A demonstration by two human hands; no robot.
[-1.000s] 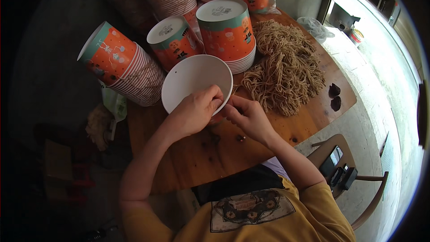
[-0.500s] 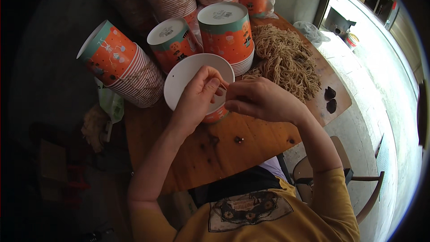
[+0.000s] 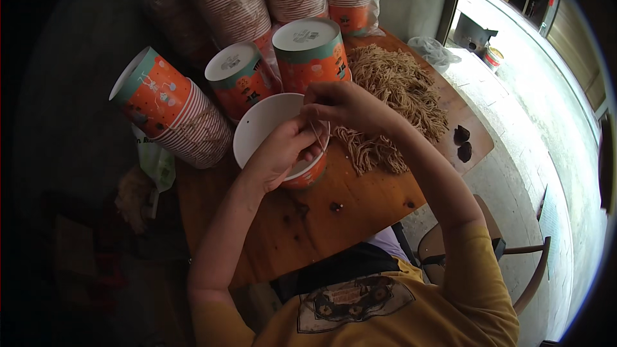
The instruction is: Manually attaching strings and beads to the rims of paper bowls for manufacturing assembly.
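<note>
Above a white-lined paper bucket with an orange outside, both my hands work close together. A thin tan strand runs between them. My right hand pinches its upper end, thumb against curled fingers. Lower down, my left hand has its fingers curled at the lower part of the strand; their exact grip is partly hidden. Beside the bucket, under my right forearm, lies a heap of tan strands like twine, with a loose bunch spilling toward me.
Upside-down orange and green bucket stacks stand behind: a tilted one at left, a short one, a taller one. Bagged stacks line the back. Two dark pieces lie near the wooden table's right edge. A chair stands at right.
My right hand has moved up and left, stretching the strand above my left hand. My left hand has dropped slightly toward the bucket. The whole view has shifted a little.
</note>
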